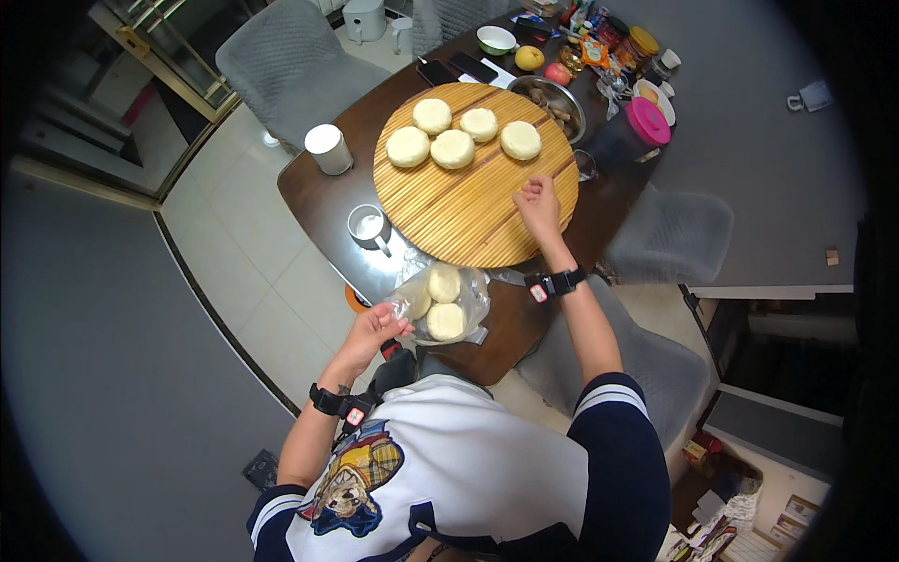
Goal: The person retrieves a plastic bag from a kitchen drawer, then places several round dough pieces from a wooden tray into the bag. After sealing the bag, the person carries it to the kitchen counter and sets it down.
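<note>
My left hand (379, 330) pinches the rim of a clear plastic bag (476, 298) with several round white buns (445, 322) inside, at the table's near corner. Over the right part of a round slatted bamboo board (456, 211) hovers my right hand (539, 204), its fingers curled together; whether something small is between them I cannot tell. Several more round buns (452, 149) lie on the far half of the board, one (520, 140) apart from the others and just beyond my right hand.
Left of the board stand a metal mug (369, 227) and a white canister (328, 149). Behind it are phones (473, 67), a bowl (496, 40) and fruit. A steel bowl (579, 116) and pink-lidded pitcher (625, 137) stand right. Grey chairs (295, 70) surround the dark table (309, 183).
</note>
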`<action>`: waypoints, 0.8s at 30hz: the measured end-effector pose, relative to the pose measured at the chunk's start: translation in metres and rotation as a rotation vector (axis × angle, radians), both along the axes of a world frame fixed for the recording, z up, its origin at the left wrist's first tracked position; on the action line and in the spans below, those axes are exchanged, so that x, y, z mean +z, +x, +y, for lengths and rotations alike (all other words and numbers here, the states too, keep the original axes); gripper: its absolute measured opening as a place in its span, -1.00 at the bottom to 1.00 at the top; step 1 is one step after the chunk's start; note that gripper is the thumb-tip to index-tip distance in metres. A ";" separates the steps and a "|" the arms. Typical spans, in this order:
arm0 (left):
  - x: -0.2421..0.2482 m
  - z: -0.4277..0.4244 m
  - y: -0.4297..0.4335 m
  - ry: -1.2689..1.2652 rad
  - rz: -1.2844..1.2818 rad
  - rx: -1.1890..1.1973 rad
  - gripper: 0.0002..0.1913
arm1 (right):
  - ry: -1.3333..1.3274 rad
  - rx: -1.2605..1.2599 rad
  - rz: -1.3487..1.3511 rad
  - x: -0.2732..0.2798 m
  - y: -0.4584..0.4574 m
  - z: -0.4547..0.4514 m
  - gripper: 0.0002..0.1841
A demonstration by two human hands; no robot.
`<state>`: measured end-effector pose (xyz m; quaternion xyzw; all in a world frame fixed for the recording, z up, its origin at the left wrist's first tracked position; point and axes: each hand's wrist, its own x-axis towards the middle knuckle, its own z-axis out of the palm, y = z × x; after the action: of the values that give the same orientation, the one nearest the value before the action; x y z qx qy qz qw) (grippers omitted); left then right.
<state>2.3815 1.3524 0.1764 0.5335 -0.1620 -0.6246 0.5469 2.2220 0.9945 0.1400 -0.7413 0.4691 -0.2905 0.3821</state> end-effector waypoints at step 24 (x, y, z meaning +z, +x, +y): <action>-0.007 -0.009 -0.002 0.126 0.053 0.343 -0.77 | -0.011 0.228 0.437 -0.011 0.168 -0.163 -0.01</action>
<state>2.3793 1.3439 0.1694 0.5699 -0.0149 -0.5450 0.6148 2.3904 0.8311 0.1292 -0.8368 0.4525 -0.0808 0.2976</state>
